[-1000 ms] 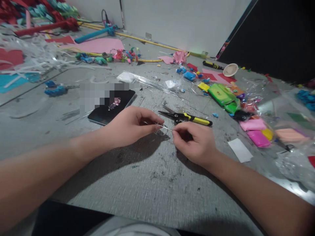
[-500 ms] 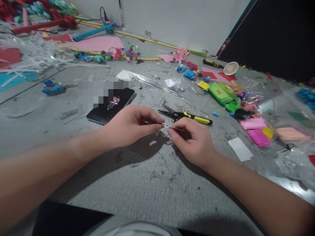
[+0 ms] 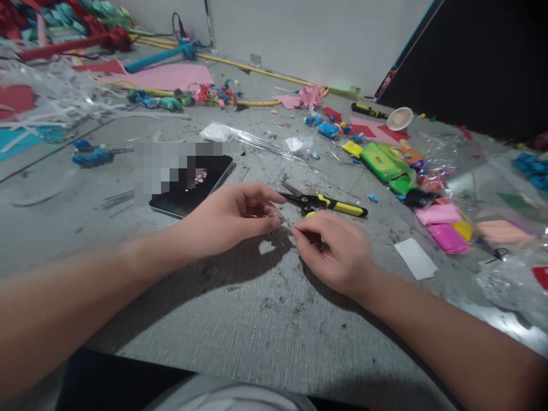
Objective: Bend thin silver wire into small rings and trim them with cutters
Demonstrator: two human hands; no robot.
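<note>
A left hand [image 3: 235, 212] and right hand [image 3: 336, 246] pinch a thin wire [image 3: 286, 221] between them above a littered table [image 3: 257, 331]; pliers [image 3: 321, 202] and a phone [image 3: 192, 185] lie just beyond, bright packets [image 3: 385, 161] farther right.

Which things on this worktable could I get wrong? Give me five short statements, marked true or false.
1. A thin strand shows at the fingertips of both the left hand and the right hand. True.
2. The phone lies to the right of both hands. False: it lies beside the left hand.
3. The black-and-yellow tool lies just beyond the right hand. True.
4. The green packet lies on the far left. False: it lies on the right.
5. The white card lies right of the right hand. True.
</note>
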